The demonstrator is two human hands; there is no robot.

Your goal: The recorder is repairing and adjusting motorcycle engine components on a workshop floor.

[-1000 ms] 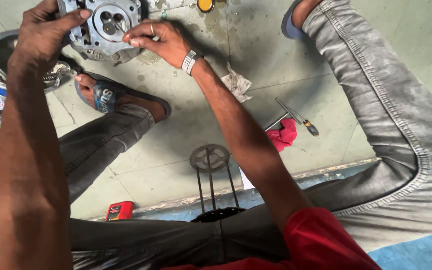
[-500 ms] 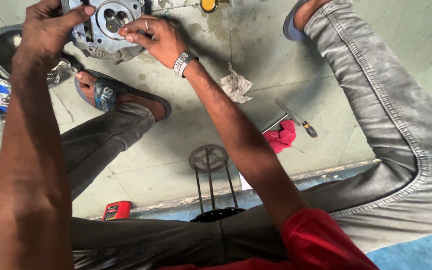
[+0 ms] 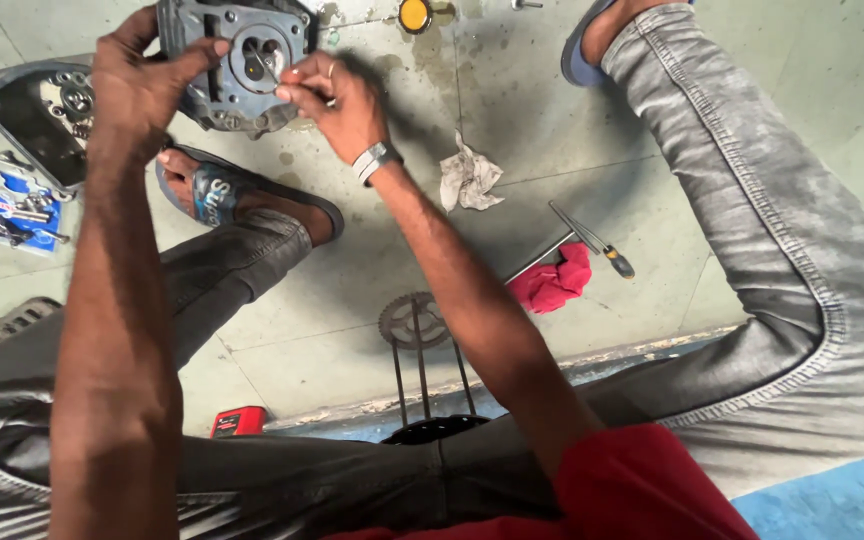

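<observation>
A grey metal engine cylinder head (image 3: 242, 65) with round valve ports is held up above the floor near the top of the head view. My left hand (image 3: 137, 85) grips its left side, thumb across the face. My right hand (image 3: 337, 100), wearing a ring and a wrist band, pinches a thin metal pin-like part at one of the round ports. My legs in grey jeans spread to both sides, and a foot in a sandal (image 3: 232, 195) lies just below the part.
A crumpled grey rag (image 3: 469, 178), a red cloth (image 3: 552, 282) and a screwdriver (image 3: 592, 240) lie on the tiled floor. A sprocket with rods (image 3: 414, 322) is in front of me. At left sit a dark tray of parts (image 3: 37, 115) and a blue tool packet (image 3: 2, 205). A small red box (image 3: 239, 421) is near my knee.
The cylinder head has been turned and brought closer, showing its ports more squarely. My right hand shifted down and right along its face, fingers pinching at a port.
</observation>
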